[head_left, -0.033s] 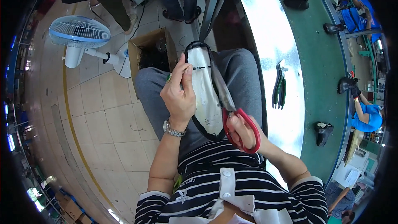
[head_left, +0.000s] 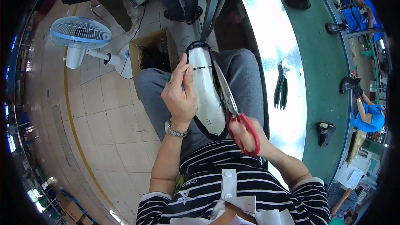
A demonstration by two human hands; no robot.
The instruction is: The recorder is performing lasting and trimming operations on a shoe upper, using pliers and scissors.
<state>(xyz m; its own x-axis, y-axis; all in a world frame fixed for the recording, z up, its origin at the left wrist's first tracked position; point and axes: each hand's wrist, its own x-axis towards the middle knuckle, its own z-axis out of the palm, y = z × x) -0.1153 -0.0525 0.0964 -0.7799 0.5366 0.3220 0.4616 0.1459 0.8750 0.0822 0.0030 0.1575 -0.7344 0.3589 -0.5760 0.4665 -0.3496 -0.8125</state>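
Left hand (head_left: 182, 98) grips white-bottomed shoe (head_left: 206, 93) | right hand (head_left: 243, 136) grips red-handled scissors (head_left: 231, 105) | risk: scissors could gouge shoe | likely cause: shoe twisting under one-sided hold

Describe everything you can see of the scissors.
The scissors have long, grey, metal-looking blades and smooth red loop handles, perhaps plastic. The right hand has its grip around the handles. The blades lie close together, though I can't tell whether they are fully shut. They point away from the person and slightly left, along the right side of the white-faced, black-edged piece. Whether they touch its edge is unclear.
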